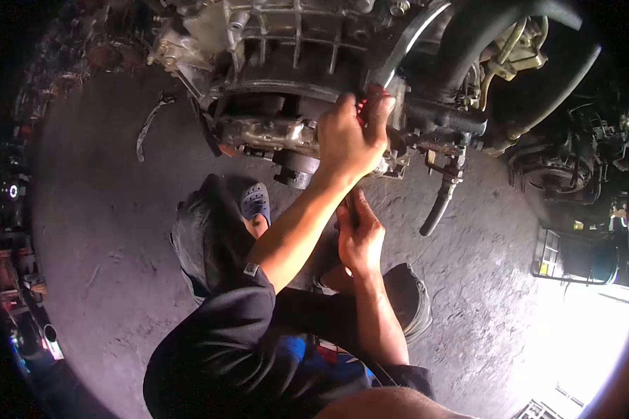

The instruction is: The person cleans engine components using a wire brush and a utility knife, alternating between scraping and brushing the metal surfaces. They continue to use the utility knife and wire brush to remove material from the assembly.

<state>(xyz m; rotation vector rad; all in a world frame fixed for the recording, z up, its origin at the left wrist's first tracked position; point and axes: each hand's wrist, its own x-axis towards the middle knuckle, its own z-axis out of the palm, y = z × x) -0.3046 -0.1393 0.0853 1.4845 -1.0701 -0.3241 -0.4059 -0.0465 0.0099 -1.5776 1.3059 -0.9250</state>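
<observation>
My left hand (353, 140) is raised against the lower side of a large greasy engine (279, 59), its fingers closed around a small red object (362, 106). Most of that red piece is covered by the fingers, so its kind does not show. Just below, my right hand (361, 241) reaches up under the engine's edge with thumb and fingers drawn together. Something dark and narrow seems to be between them, too hidden to name. A cast metal part (265, 133) and a round dark pulley (295, 170) lie to the left of my left hand.
Thick black hoses (468, 49) curve down at the upper right, and a short hose end (437, 209) hangs from a fitting. More machinery (555, 174) stands at the right, near a black crate (580, 255). The floor (105, 230) is dark and rough.
</observation>
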